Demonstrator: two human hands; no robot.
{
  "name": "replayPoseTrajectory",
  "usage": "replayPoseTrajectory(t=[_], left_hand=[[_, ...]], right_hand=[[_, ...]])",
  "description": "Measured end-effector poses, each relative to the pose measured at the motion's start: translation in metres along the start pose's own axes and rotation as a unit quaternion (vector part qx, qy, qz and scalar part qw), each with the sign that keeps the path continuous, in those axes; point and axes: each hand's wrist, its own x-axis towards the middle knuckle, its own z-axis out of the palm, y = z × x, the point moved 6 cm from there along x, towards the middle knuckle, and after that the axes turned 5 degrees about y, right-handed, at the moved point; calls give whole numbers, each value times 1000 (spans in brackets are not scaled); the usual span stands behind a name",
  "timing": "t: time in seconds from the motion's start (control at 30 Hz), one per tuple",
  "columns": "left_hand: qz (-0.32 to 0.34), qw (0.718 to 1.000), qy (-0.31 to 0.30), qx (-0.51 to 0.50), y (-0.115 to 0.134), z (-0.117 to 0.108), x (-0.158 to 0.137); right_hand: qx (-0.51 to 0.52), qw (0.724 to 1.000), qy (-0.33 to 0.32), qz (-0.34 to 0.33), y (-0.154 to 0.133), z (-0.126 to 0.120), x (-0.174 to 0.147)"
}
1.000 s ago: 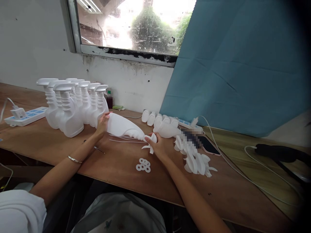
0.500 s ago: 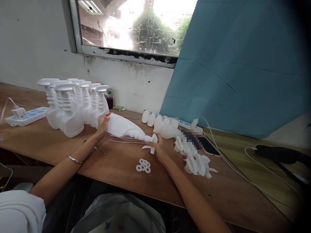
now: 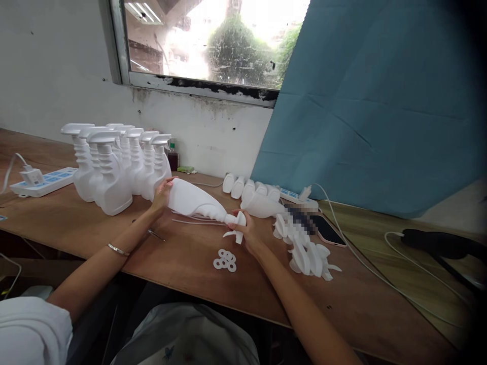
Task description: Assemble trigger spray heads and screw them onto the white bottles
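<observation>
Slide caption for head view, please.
Left hand holds a white bottle; right hand grips the spray head at its neck.

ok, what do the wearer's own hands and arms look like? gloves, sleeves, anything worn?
No gloves on the left hand or right hand. Left arm: loose white sleeve, bare forearm with a thin silver-coloured bangle. Right arm: bare as far as it shows, nothing worn. No cables or markings visible on either.
</observation>
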Motion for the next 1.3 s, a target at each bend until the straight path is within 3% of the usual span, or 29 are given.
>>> replayPoseTrajectory(t=[0.23, 0.43, 0.73, 0.97, 1.3], left_hand=[[-6, 1000, 4, -5, -3, 1, 0], [-10, 1000, 5, -7, -3, -1, 0], [-1, 1000, -1, -4, 0, 2, -3], [1, 1000, -4, -2, -2, 1, -1], [-1, 1000, -14, 1, -1, 4, -4]], right_hand=[[8, 998, 54, -1, 6, -5, 7], [-8, 1000, 5, 27, 5, 3, 0], [-7, 999, 41, 13, 4, -1, 4], [-20, 1000, 2, 18, 5, 2, 1], [-25, 999, 32, 4, 5, 2, 2]])
